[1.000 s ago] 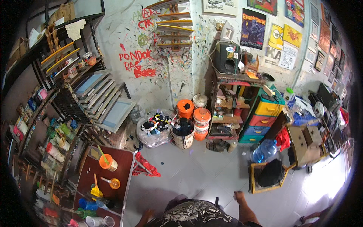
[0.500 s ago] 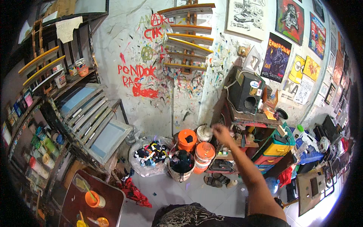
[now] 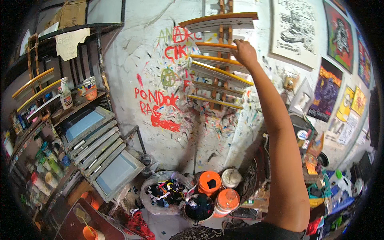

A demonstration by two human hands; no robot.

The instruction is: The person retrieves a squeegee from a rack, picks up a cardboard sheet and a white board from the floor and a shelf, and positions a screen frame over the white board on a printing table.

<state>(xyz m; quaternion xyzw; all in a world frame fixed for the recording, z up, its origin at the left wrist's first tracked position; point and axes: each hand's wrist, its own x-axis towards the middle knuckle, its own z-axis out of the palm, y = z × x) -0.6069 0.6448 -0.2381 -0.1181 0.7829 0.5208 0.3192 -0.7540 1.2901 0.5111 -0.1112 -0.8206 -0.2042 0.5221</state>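
My right arm stretches up to a wall rack (image 3: 222, 34) that carries several long squeegees with wood and yellow edges. At its upper part, my right hand (image 3: 245, 55) is closed at the right end of one squeegee (image 3: 216, 47), the second from the top. The fingertips lie along its upper edge; the palm side is hidden. Above the hand is the widest squeegee (image 3: 220, 22), and just below it another squeegee (image 3: 218, 61) passes behind the wrist. A slanted yellow-edged squeegee (image 3: 222, 73) hangs lower. My left hand is out of view.
On the floor stand an orange bucket (image 3: 209, 183), a lidded orange bucket (image 3: 228, 200), a white pail (image 3: 231, 178) and a bag of rags (image 3: 150, 200). Screen frames (image 3: 116, 173) lean in a rack at left. Beyond my arm sits a black speaker (image 3: 301, 132).
My right hand has risen from above the buckets to the squeegee rack and closed at a squeegee's end. The view has tilted up, so the floor things sit lower.
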